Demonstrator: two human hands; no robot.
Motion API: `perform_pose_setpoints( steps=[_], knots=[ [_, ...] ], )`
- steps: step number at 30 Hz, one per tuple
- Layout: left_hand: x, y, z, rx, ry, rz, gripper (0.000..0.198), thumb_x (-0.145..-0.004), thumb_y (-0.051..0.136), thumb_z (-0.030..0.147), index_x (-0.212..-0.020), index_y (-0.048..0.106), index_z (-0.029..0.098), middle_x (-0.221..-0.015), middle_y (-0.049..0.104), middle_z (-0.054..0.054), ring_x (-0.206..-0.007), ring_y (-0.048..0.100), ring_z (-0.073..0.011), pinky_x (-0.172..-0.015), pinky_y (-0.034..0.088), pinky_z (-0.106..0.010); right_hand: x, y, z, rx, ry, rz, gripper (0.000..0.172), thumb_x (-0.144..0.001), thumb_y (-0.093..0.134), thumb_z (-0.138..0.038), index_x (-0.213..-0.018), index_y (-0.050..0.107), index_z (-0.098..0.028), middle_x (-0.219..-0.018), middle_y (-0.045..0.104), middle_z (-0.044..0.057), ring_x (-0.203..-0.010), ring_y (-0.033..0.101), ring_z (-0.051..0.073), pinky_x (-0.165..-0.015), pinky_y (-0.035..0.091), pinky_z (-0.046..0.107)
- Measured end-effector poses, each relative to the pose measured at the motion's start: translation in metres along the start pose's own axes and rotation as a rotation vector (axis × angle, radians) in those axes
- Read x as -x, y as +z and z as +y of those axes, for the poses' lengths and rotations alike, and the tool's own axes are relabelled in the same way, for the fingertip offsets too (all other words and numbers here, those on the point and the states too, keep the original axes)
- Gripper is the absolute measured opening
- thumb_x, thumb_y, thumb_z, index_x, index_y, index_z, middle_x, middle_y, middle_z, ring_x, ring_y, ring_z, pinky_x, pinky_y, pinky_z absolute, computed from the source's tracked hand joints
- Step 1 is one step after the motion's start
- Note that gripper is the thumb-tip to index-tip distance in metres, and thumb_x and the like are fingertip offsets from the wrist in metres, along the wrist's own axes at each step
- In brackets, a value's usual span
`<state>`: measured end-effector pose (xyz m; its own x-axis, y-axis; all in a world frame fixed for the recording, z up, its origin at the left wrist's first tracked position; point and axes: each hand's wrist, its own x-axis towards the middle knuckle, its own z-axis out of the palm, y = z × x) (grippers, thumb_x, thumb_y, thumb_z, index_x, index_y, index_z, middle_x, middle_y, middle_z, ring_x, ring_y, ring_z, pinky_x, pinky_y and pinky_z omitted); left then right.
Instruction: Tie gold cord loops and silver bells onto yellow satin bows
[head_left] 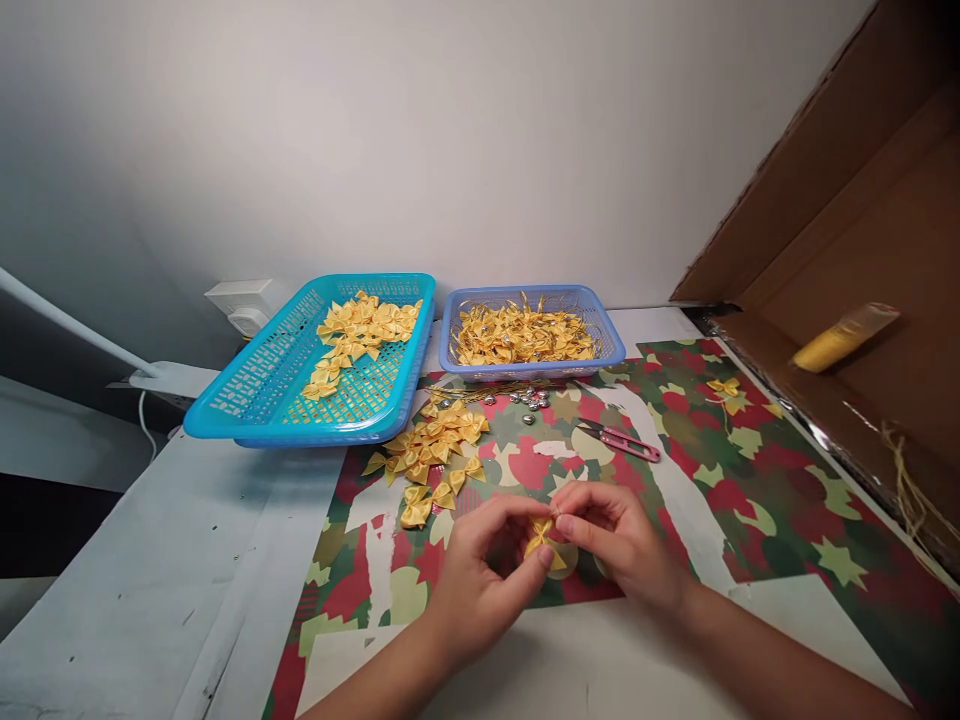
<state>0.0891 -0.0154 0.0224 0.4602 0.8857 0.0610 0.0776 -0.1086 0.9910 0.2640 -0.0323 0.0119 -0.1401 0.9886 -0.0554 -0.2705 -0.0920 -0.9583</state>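
Observation:
Between thumb and fingers, my left hand (pixel 491 570) grips a yellow ribbon bow (pixel 541 538) above the patterned paper. My right hand (pixel 619 535) is closed in a pinch at the bow's upper right edge; what sits between its fingertips is too small to make out. A loose pile of yellow bows (pixel 427 450) lies just beyond my left hand. Small silver bells (pixel 529 400) and strands of gold cord (pixel 495 388) rest further back. Pink-handled thread snips (pixel 619 440) lie beyond my right hand.
A turquoise basket (pixel 217 418) with yellow bows stands at the back left. Beside it, a blue-purple basket (pixel 613 345) holds bows with bells and gold cords. Cardboard (pixel 862 200) walls the right side, with a yellow roll (pixel 844 338) against it. One bow (pixel 724 388) lies apart at right.

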Motion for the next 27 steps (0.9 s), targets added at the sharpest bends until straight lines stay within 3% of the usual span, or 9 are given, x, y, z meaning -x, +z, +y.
perform_pose_setpoints(
  steps=[6,11,14,21,27],
  knots=[
    [-0.002,0.000,0.002,0.172,-0.089,0.023,0.014,-0.083,0.065,0.030,-0.084,0.061,0.016,-0.072,0.059,-0.002,-0.060,0.053,-0.0105,-0.054,0.044,-0.020,-0.001,0.001,-0.002,0.010,-0.006,0.029,0.012,-0.079,0.072,-0.030,-0.071,0.070,-0.021,-0.075,0.067,0.002,-0.072,0.061,0.014,-0.067,0.049,0.024],
    [-0.006,-0.001,0.006,0.378,-0.210,0.063,0.022,-0.076,0.074,0.032,-0.074,0.059,0.016,-0.069,0.055,0.001,-0.060,0.052,-0.0094,-0.055,0.047,-0.019,0.001,0.002,-0.005,0.053,-0.005,0.113,0.015,-0.080,0.070,-0.034,-0.075,0.066,-0.020,-0.088,0.070,0.005,-0.077,0.066,0.016,-0.068,0.054,0.027],
    [-0.009,-0.003,0.003,0.499,-0.295,0.083,0.026,-0.070,0.079,0.034,-0.074,0.061,0.016,-0.068,0.057,0.002,-0.060,0.053,-0.0096,-0.055,0.050,-0.020,0.002,0.002,-0.006,0.149,0.009,0.142,0.016,-0.085,0.064,-0.036,-0.080,0.063,-0.021,-0.079,0.068,0.004,-0.069,0.065,0.015,-0.063,0.055,0.027],
    [-0.008,-0.003,-0.009,0.689,-0.365,0.090,0.029,-0.063,0.086,0.025,-0.080,0.063,0.015,-0.062,0.061,0.004,-0.056,0.054,-0.0056,-0.052,0.044,-0.013,0.004,0.003,-0.010,0.647,-0.259,-0.037,0.013,-0.090,0.054,-0.021,-0.080,0.062,-0.020,-0.063,0.063,0.000,-0.054,0.055,0.011,-0.052,0.043,0.022],
    [-0.008,-0.001,-0.009,0.754,-0.419,0.076,0.032,-0.058,0.088,0.025,-0.082,0.069,0.014,-0.060,0.062,0.003,-0.054,0.055,-0.0059,-0.052,0.043,-0.015,0.005,0.004,-0.009,0.720,-0.314,-0.058,0.015,-0.089,0.053,-0.018,-0.075,0.059,-0.020,-0.063,0.063,0.000,-0.053,0.054,0.011,-0.052,0.041,0.022]
  ],
)
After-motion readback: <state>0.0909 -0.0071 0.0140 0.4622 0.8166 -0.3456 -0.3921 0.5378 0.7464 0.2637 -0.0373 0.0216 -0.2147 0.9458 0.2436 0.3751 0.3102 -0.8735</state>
